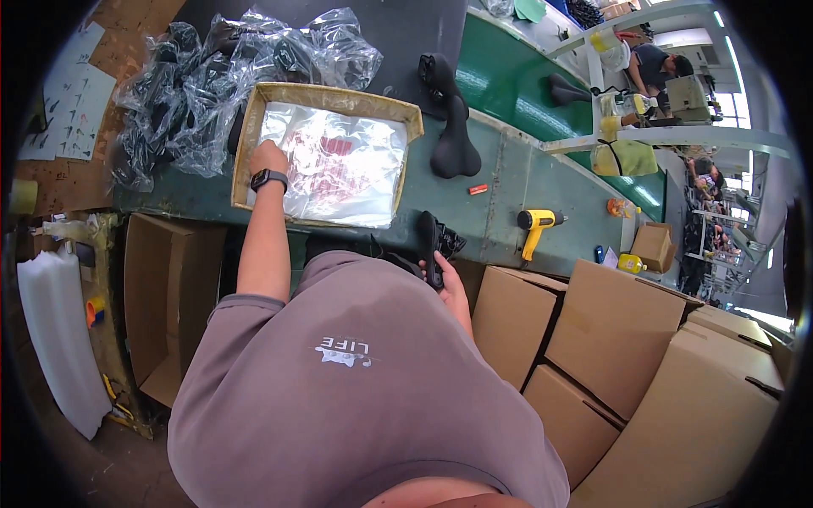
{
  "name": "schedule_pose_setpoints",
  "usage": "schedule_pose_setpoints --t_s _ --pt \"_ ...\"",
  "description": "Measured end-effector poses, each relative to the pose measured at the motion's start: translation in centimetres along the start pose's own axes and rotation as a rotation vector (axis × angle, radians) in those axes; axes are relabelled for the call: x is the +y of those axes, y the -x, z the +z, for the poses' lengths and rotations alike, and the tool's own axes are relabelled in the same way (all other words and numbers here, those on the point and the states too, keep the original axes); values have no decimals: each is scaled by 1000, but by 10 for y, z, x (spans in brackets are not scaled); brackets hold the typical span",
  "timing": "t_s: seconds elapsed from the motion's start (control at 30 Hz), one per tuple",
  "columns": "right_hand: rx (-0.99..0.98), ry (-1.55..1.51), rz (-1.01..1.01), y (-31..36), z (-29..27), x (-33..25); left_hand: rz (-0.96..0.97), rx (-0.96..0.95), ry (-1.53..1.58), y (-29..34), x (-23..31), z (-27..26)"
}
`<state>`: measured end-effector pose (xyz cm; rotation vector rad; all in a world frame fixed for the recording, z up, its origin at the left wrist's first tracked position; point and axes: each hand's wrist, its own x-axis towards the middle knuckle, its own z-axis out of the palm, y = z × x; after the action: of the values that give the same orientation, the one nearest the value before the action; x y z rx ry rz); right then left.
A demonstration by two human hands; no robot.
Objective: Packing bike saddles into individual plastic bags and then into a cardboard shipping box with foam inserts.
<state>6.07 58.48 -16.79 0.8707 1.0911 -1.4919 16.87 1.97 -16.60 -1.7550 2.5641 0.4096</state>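
My left hand (269,159), with a dark watch on its wrist, is over the left side of a shallow cardboard box (243,161). Its fingers are curled closed on the edge of a clear plastic bag (339,182), one of a flat stack with red print filling the box; the fingertips are partly hidden. Close to my body, at the bench's near edge, my right hand (455,292) grips a black bicycle saddle (430,241), held upright with its underside parts turned to the right. Two more black saddles (457,148) lie bare beyond the box's right side.
Saddles in clear wrap (203,93) are heaped at the far left. On the green bench lie a yellow heat gun (535,229) and a small red piece (478,189). Cardboard cartons (614,330) crowd the right; an open carton (174,305) stands left. A person (656,72) works beyond the conveyor (517,76).
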Motion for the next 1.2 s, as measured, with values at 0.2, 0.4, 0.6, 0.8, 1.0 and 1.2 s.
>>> schedule_pose_setpoints --t_s 0.2,0.4,0.6,0.8,1.0,1.2 --pt "21 57 9 4 -2 -15 276 267 114 32 -11 -84" --pt "2 443 -514 80 61 -24 180 3 767 61 -16 -141" --pt "-654 343 -356 155 190 -65 72 -584 1292 139 84 -130" --pt "-560 346 -396 139 239 -71 166 -1177 1379 191 129 -145" --pt "-717 -61 -349 152 230 -81 82 -1417 1460 148 138 -165" --pt "-804 -140 -650 160 234 -143 -99 -1516 1899 77 198 -223"
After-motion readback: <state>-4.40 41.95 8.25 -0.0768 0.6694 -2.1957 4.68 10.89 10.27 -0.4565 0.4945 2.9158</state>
